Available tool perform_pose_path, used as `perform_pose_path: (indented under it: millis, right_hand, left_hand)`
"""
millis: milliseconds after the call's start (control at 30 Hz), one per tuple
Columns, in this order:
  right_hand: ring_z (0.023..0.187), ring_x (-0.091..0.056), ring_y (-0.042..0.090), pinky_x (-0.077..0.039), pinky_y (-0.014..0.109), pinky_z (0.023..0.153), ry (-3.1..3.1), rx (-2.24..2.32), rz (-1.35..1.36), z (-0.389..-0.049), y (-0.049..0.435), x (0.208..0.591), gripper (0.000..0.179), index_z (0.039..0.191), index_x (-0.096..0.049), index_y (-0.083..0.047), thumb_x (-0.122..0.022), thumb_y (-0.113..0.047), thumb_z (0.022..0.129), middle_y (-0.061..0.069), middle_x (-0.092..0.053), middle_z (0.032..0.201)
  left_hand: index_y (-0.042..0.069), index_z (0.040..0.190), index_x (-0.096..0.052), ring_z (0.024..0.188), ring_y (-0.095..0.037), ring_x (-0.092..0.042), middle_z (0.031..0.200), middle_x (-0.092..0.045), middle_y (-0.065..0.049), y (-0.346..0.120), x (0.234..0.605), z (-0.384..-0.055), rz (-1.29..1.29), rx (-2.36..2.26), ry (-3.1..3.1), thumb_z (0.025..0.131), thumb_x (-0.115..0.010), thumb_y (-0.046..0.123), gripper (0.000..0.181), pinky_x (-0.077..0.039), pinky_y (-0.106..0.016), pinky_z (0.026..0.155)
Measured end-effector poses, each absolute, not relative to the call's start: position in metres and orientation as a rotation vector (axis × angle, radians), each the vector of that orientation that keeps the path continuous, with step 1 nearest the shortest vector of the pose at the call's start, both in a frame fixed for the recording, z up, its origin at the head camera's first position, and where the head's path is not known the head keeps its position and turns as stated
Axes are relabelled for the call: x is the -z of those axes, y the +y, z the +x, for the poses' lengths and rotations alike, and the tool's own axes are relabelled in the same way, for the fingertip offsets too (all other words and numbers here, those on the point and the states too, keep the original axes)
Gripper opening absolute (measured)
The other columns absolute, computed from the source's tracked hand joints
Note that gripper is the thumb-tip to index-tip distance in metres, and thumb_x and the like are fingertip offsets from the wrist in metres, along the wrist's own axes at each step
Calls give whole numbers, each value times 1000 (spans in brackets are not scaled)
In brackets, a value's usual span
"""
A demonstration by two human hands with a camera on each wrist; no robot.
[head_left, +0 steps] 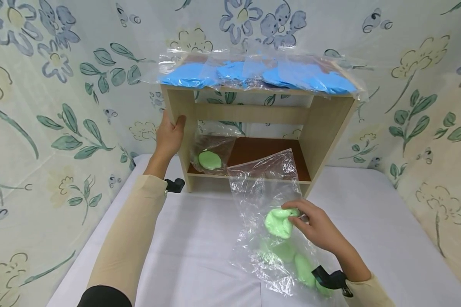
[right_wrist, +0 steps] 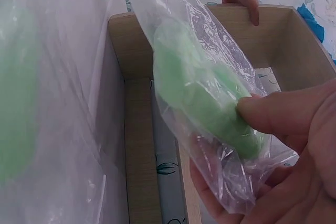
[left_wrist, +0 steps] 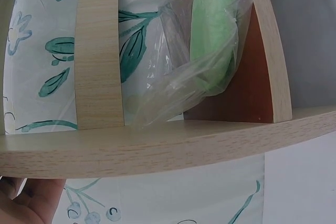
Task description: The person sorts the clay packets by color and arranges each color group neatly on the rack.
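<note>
My left hand (head_left: 169, 135) grips the left side panel of a small wooden shelf unit (head_left: 328, 132), thumb on the inner face. In the left wrist view, part of this hand (left_wrist: 31, 200) shows beside the panel's outer face. My right hand (head_left: 316, 224) pinches a clear plastic bag (head_left: 263, 179) with a soft, light green lump (head_left: 278, 222) inside, in front of the shelf. The right wrist view shows the thumb pressed on the green lump (right_wrist: 210, 103) through the film. A similar bagged green piece (head_left: 210, 160) leans inside the shelf at its left.
Along the shelf's top lie several clear bags with flat blue contents (head_left: 234, 72). More bagged green pieces (head_left: 303, 269) lie below my right hand on the white-covered table (head_left: 199, 256). Floral cloth (head_left: 80, 140) hangs behind and at both sides.
</note>
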State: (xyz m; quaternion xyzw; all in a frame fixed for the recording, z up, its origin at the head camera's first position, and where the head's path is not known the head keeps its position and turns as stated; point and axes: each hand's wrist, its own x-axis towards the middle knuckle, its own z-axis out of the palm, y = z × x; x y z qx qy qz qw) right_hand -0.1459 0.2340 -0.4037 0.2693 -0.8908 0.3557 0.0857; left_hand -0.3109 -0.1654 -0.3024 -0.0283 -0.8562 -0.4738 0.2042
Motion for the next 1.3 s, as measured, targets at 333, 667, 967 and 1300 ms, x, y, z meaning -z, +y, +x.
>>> perform_pose_path:
  millis: [333, 667, 967, 1300]
  right_hand:
    - [77, -59, 6, -52, 22, 65, -2702, -1321, 733, -178, 213, 390, 32, 127, -62, -8, -64, -7, 95, 14, -65, 126]
    - [64, -50, 14, -43, 25, 57, -2742, -1386, 614, -215, 187, 367, 32, 126, -64, -12, -65, -10, 95, 8, -57, 83]
    - [92, -68, 25, -60, 36, 80, -2742, -1603, 488, -250, 159, 360, 34, 131, -61, -10, -61, -15, 98, 15, -59, 134]
    - [85, -57, 18, -52, 24, 72, -2740, -1583, 321, -286, 132, 369, 36, 133, -61, -10, -60, -17, 98, 15, -59, 131]
  left_hand:
    - [17, 149, -29, 130, -37, -54, 145, -51, -16, -164, 302, -310, -82, 1310, -2391, 104, -39, 44, 54, -48, -57, 104]
    - [16, 148, -31, 128, -38, -55, 144, -52, -17, -164, 303, -313, -84, 1307, -2391, 104, -39, 44, 53, -49, -57, 102]
    - [16, 147, -32, 129, -37, -55, 144, -52, -16, -165, 305, -311, -73, 1321, -2388, 103, -40, 45, 53, -50, -56, 102]
    - [15, 148, -30, 130, -38, -54, 145, -51, -16, -165, 302, -312, -75, 1299, -2395, 104, -40, 44, 54, -49, -57, 102]
